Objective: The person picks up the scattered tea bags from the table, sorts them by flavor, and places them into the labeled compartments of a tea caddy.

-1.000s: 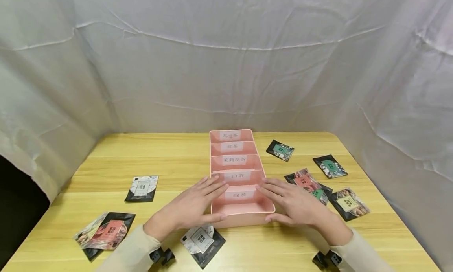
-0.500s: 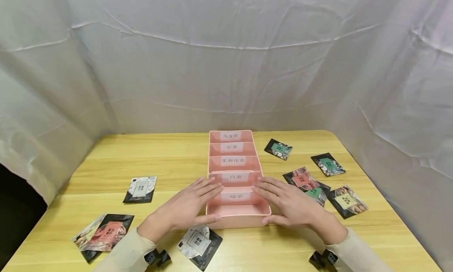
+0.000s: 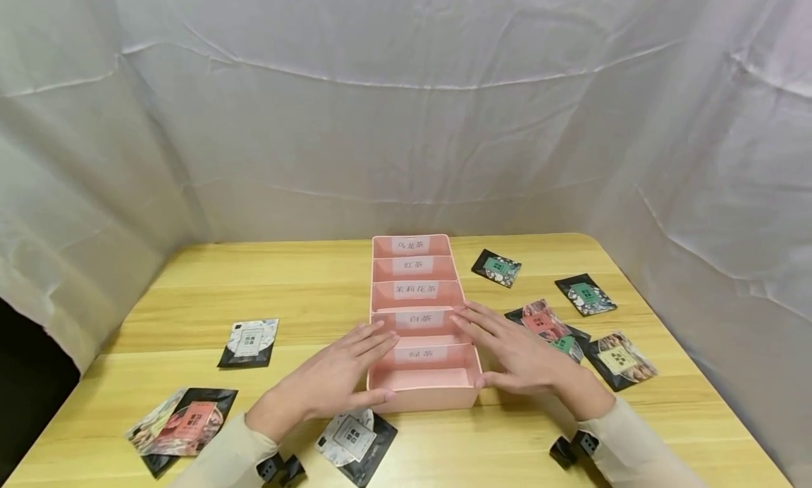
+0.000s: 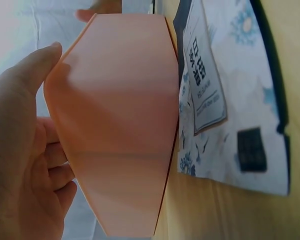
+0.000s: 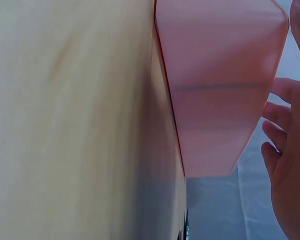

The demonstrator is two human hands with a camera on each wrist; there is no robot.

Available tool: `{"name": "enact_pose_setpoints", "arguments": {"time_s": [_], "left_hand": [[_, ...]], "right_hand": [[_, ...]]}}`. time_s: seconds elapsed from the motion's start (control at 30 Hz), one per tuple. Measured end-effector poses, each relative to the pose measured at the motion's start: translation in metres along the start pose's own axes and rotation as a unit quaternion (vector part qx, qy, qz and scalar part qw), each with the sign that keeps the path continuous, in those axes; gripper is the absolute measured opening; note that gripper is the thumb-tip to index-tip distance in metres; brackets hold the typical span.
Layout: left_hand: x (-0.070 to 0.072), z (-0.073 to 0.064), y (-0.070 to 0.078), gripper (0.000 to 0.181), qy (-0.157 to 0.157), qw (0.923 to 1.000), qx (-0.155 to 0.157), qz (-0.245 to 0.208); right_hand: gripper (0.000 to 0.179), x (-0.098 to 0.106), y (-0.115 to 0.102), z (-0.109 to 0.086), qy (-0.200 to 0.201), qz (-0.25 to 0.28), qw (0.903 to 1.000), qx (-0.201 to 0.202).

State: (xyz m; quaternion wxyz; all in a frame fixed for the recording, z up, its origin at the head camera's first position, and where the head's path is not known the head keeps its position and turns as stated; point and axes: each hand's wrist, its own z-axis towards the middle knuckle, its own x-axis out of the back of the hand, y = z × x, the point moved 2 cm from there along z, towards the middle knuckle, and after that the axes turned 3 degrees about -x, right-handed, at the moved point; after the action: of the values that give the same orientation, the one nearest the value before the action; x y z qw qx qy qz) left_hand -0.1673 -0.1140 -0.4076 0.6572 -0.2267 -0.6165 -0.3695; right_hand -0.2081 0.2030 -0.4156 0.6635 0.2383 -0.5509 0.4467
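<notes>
A long pink box (image 3: 412,401) with several labelled compartments lies lengthwise on the table, near end toward me. My left hand (image 3: 330,375) rests along its left rim, fingers extended and thumb at the near corner. In the left wrist view, the left thumb (image 4: 42,62) lies right at the rim. My right hand (image 3: 523,354) lies at the right rim, fingers reaching over the edge and thumb by the near corner. In the right wrist view, the right fingers (image 5: 277,112) are beside the box's upper edge. A white-and-black sachet (image 3: 355,438) lies below the left hand.
Another white sachet (image 3: 247,343) lies at left. A red sachet (image 3: 193,424) overlaps others at front left. On the right are two green-labelled sachets (image 3: 497,268), a red-labelled sachet (image 3: 539,322) over a green one, and a yellow-labelled sachet (image 3: 618,361). A grey curtain (image 3: 406,121) surrounds the table.
The near end of the box has shifted slightly left. My right hand has slid a little forward along the rim, while the left hand stays at its side. The sachets lie as before.
</notes>
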Motion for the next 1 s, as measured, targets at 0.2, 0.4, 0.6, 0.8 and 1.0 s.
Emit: {"name": "enact_pose_setpoints", "arguments": {"time_s": [0.2,0.4,0.6,0.8,1.0], "left_hand": [[0.001,0.000,0.000,0.083,-0.002,0.9999,-0.012,-0.003],[0.005,-0.006,-0.003,0.083,-0.009,0.9999,-0.007,-0.012],[0.005,-0.018,-0.010,0.085,0.013,0.9998,0.004,-0.013],[0.003,-0.034,-0.018,0.089,0.034,0.9988,0.029,-0.021],[0.001,-0.047,-0.024,0.095,0.037,0.9980,0.046,-0.021]], "right_hand": [[0.086,0.001,0.007,0.001,-0.016,0.004,0.9993,-0.033],[0.082,-0.001,0.007,0.003,-0.006,0.001,0.9991,-0.042],[0.075,-0.004,0.006,0.007,-0.004,0.010,0.9978,-0.065],[0.066,-0.002,0.006,0.014,-0.010,0.022,0.9947,-0.099],[0.067,-0.004,0.009,0.012,-0.012,0.033,0.9947,-0.097]]}}
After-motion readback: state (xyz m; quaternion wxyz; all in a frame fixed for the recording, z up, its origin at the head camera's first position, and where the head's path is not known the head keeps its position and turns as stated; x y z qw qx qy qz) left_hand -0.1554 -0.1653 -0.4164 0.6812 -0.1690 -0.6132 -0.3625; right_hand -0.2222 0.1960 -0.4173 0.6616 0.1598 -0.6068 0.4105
